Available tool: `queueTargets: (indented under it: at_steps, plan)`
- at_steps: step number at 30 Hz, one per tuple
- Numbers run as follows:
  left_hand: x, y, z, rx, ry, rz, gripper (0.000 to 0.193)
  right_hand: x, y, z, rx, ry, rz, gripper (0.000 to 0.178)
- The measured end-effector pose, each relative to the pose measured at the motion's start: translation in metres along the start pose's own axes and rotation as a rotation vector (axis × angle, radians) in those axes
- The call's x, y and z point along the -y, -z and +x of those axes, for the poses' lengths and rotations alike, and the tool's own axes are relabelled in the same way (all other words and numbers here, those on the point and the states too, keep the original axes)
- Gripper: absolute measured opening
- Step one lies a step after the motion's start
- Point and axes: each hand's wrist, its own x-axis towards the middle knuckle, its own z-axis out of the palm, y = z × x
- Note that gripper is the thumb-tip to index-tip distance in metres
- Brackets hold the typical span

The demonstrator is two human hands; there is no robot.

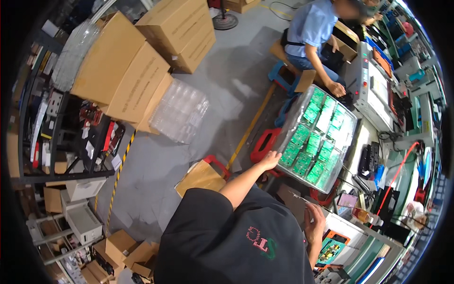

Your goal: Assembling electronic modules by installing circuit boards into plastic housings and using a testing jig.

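Left hand, tray to its right

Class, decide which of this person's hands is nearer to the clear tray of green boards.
Left. The left hand grips the clear tray at its near-left corner; the right hand is apart, short of its near edge.

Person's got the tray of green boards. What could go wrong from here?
1. Only the left hand holds the plastic tray, at its edge; the right hand is apart from it, so it might tip or twist, shifting the green boards.
2. The co-worker's hand is close to the far edge; a knock seems possible.
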Motion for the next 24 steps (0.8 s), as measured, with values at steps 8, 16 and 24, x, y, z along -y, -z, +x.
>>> queueTargets:
  at_steps: [8,16,24]
  plan:
    - [0.007,0.012,0.001,0.053,0.106,-0.353,0.044,-0.004,-0.001,-0.03,-0.143,-0.057,-0.046,0.025]
    - [0.009,0.02,-0.02,0.057,0.293,-0.258,0.053,-0.006,-0.016,-0.084,-0.125,-0.006,-0.013,0.037]
    - [-0.018,0.031,-0.068,0.224,0.232,-0.169,0.048,0.017,-0.03,-0.156,-0.368,-0.121,0.043,0.032]
